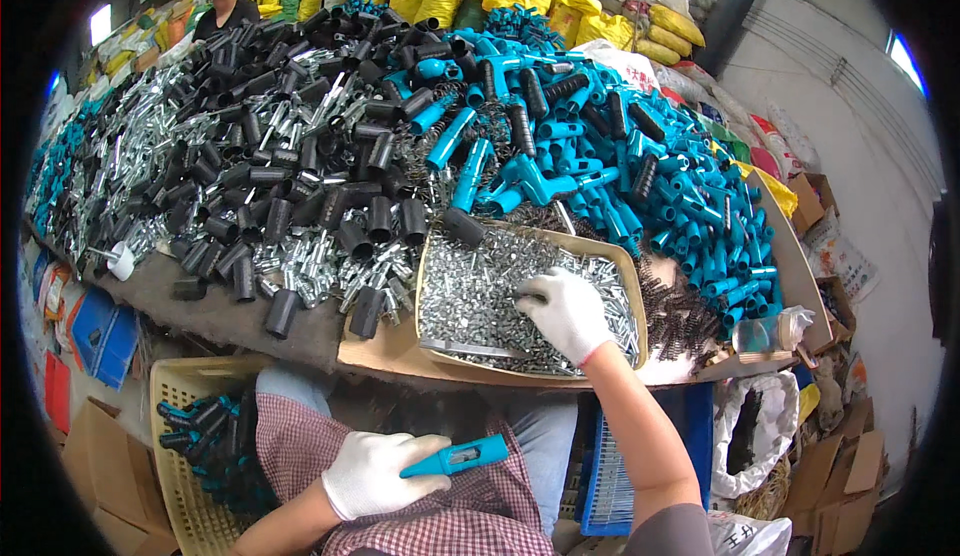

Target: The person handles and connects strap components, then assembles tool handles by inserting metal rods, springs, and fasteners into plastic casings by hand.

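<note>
Almost crosswise, the blue tube (pixel 446 461) (in the left hand (pixel 374 474)) points rightward.

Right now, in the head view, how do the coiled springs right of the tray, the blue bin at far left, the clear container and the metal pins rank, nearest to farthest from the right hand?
1. Metal pins: in the tray, directly below the right hand.
2. Coiled springs: just right of the tray.
3. Clear container: farther right, past the springs.
4. Blue bin: far left.
</note>
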A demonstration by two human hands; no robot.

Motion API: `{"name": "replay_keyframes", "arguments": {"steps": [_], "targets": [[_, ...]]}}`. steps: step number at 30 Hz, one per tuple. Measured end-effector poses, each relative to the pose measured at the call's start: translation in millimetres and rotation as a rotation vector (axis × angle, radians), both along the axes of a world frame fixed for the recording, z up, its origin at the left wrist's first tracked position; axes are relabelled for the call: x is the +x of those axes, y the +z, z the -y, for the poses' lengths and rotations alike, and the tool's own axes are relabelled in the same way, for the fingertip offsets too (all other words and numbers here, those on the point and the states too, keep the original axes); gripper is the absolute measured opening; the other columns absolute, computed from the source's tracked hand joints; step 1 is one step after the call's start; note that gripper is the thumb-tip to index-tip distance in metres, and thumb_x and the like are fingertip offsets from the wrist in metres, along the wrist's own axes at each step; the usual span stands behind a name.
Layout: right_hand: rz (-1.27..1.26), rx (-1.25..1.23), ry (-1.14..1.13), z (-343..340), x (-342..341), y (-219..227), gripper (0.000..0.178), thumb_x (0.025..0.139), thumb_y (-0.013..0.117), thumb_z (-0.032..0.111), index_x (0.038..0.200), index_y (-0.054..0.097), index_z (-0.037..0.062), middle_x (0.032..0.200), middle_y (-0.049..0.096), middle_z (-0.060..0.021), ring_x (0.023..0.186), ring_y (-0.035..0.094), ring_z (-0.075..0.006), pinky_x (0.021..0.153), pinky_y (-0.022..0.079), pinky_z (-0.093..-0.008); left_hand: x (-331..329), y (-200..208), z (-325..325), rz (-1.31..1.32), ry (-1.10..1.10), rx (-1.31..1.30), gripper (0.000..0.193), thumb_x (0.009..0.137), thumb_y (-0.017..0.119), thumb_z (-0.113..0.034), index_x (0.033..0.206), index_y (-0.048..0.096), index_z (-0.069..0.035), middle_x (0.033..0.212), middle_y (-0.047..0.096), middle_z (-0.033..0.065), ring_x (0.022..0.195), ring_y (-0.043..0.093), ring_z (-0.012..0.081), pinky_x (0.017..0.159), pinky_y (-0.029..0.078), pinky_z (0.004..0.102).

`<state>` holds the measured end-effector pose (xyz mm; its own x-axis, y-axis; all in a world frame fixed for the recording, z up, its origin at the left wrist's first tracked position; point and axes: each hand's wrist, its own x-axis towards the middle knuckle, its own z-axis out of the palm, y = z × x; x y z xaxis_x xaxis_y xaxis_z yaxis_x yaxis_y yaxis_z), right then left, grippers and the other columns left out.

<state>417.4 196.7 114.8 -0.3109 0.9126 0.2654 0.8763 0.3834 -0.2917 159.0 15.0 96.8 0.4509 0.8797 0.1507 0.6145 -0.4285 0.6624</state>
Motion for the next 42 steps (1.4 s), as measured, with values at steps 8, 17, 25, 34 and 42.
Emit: {"name": "replay_keyframes", "arguments": {"steps": [8,17,25,34,42], "targets": [[-0.053,-0.054,0.054,-3,-5,7,0.013,0.076,0.071,0.016,0.083,0.069,0.0057,0.087,0.067,-0.0144,0.085,0.065,-0.0331,0.077,0.051,-0.0401,-1,-6,-1,-0.023,0.048,0.060,0.044,0.073,0.078,-0.040,0.107,0.069,-0.014,0.074,0.066,0.0074,0.065,0.067,0.0276,0.057,0.054,0.0369],[-1.077,-0.751,0.217,125,-40,4,0.019,0.080,0.075,0.009,0.091,0.064,-0.0015,0.093,0.066,-0.0076,0.085,0.062,-0.0131,0.079,0.052,-0.0283,-16,3,6,-0.040,-0.002,0.028,0.043,0.072,0.080,-0.037,0.106,0.069,-0.014,0.076,0.067,0.0077,0.067,0.068,0.0271,0.058,0.054,0.0364],[-1.346,-0.815,0.235,167,-68,-25,0.020,0.086,0.071,0.011,0.099,0.063,-0.0010,0.098,0.063,-0.0061,0.087,0.059,-0.0122,0.079,0.050,-0.0279,-16,16,27,-0.052,-0.055,-0.139,0.040,0.069,0.082,-0.033,0.102,0.070,-0.012,0.083,0.069,0.0070,0.073,0.069,0.0281,0.065,0.055,0.0373],[-0.965,-0.652,0.574,163,-55,-27,0.018,0.077,0.076,0.008,0.090,0.065,0.0034,0.091,0.064,-0.0084,0.085,0.063,-0.0204,0.075,0.051,-0.0323,-16,-2,32,-0.070,-0.124,-0.078,0.036,0.075,0.076,-0.039,0.102,0.069,-0.015,0.077,0.068,0.0049,0.067,0.068,0.0245,0.059,0.055,0.0355],[-0.443,-0.231,0.821,157,-54,-31,0.014,0.072,0.070,0.011,0.084,0.063,0.0119,0.083,0.059,-0.0046,0.080,0.057,-0.0271,0.072,0.046,-0.0392,-19,-7,31,-0.152,-0.095,-0.112,0.035,0.079,0.071,-0.044,0.099,0.067,-0.015,0.076,0.068,0.0062,0.066,0.069,0.0253,0.057,0.055,0.0367]]}}
